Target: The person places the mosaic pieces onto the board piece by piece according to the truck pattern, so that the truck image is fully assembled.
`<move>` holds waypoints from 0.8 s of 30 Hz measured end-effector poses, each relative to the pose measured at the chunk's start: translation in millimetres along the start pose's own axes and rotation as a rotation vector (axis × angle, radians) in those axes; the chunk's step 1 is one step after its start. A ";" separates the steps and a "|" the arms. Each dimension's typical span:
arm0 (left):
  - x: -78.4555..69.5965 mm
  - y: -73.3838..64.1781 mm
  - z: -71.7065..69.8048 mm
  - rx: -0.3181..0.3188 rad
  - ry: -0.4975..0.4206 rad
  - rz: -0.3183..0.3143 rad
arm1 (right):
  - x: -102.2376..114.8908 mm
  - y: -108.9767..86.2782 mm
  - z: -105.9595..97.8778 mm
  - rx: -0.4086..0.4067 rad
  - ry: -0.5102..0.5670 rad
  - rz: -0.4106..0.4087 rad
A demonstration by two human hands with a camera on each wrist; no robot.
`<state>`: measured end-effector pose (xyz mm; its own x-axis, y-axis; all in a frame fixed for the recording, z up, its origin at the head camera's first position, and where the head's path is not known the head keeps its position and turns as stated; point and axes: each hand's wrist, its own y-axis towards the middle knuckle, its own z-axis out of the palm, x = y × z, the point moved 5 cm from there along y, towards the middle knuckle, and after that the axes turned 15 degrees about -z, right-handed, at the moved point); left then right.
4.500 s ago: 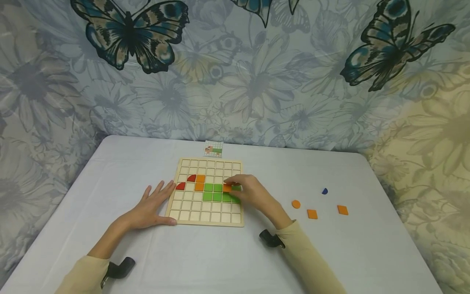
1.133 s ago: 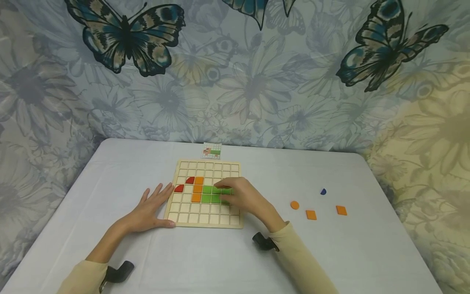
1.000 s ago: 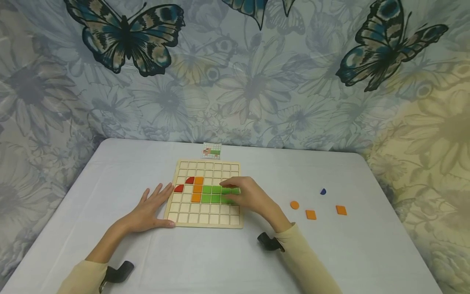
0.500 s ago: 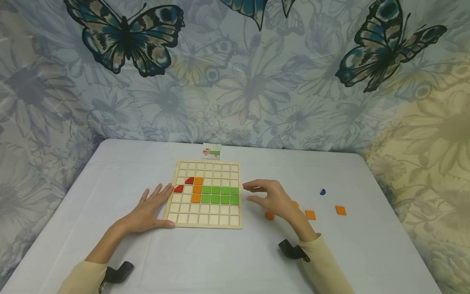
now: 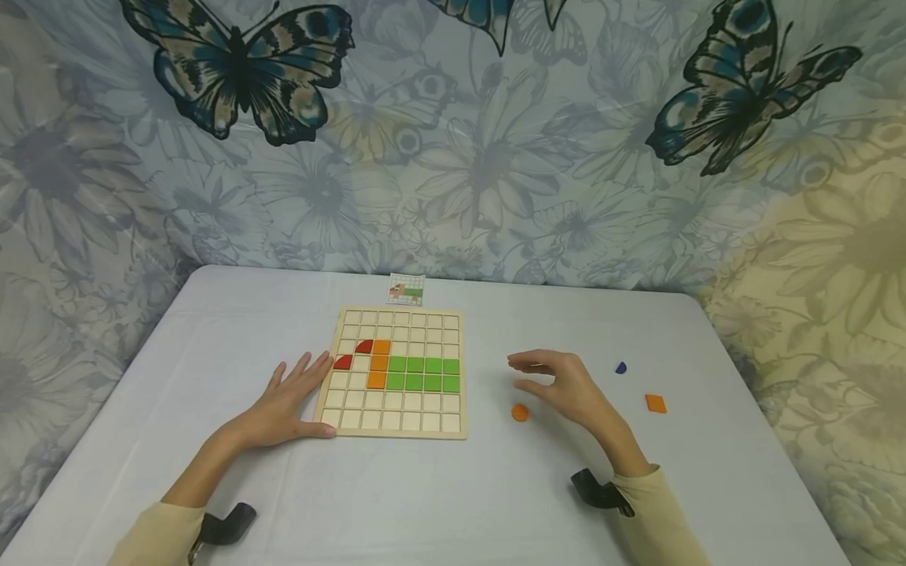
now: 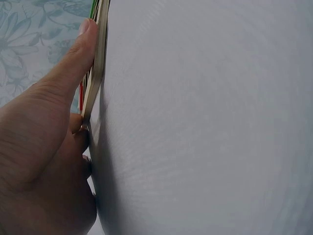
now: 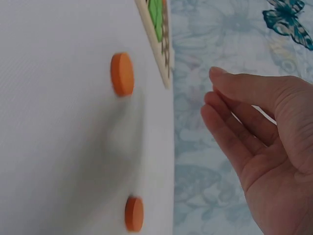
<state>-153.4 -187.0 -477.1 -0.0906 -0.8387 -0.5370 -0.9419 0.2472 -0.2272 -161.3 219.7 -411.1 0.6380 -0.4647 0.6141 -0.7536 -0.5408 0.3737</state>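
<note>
A wooden grid board (image 5: 396, 424) lies on the table. Set in its cells are two red quarter-circle tiles (image 5: 364, 347), a column of three orange square tiles (image 5: 379, 363) and two rows of green square tiles (image 5: 415, 373). My left hand (image 5: 283, 405) rests at the board's left edge, its thumb on the near corner; the left wrist view shows the thumb (image 6: 73, 61) along the rim. To the right of the board, my right hand (image 5: 566, 385) hovers above the table, holding nothing, with fingers and thumb apart. Below it lies an orange disc (image 5: 520, 413); the right wrist view shows a second disc (image 7: 134, 214).
Farther right lie a blue half-circle tile (image 5: 620, 368) and a loose orange square (image 5: 656, 404). A small pattern card (image 5: 406, 290) sits behind the board. Butterfly-printed fabric (image 5: 453, 157) backs the white-covered table (image 5: 396, 503).
An orange square that my right hand held over the board now sits at the bottom of the orange column. That hand has moved right, off the board, uncovering an orange disc. My left hand stays.
</note>
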 end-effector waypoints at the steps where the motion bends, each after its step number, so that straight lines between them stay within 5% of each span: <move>1: 0.0 -0.3 0.1 0.001 0.000 0.001 | -2.2 -3.4 -1.9 -0.002 -0.001 0.005; 24: -0.4 -0.2 -2.4 0.004 0.004 0.005 | -38.4 -83.7 -50.7 -0.048 -0.109 0.176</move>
<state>-153.9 -187.8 -474.9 -0.0965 -0.8396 -0.5346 -0.9401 0.2533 -0.2281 -130.8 318.4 -430.7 0.5070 -0.6239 0.5947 -0.8601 -0.4118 0.3011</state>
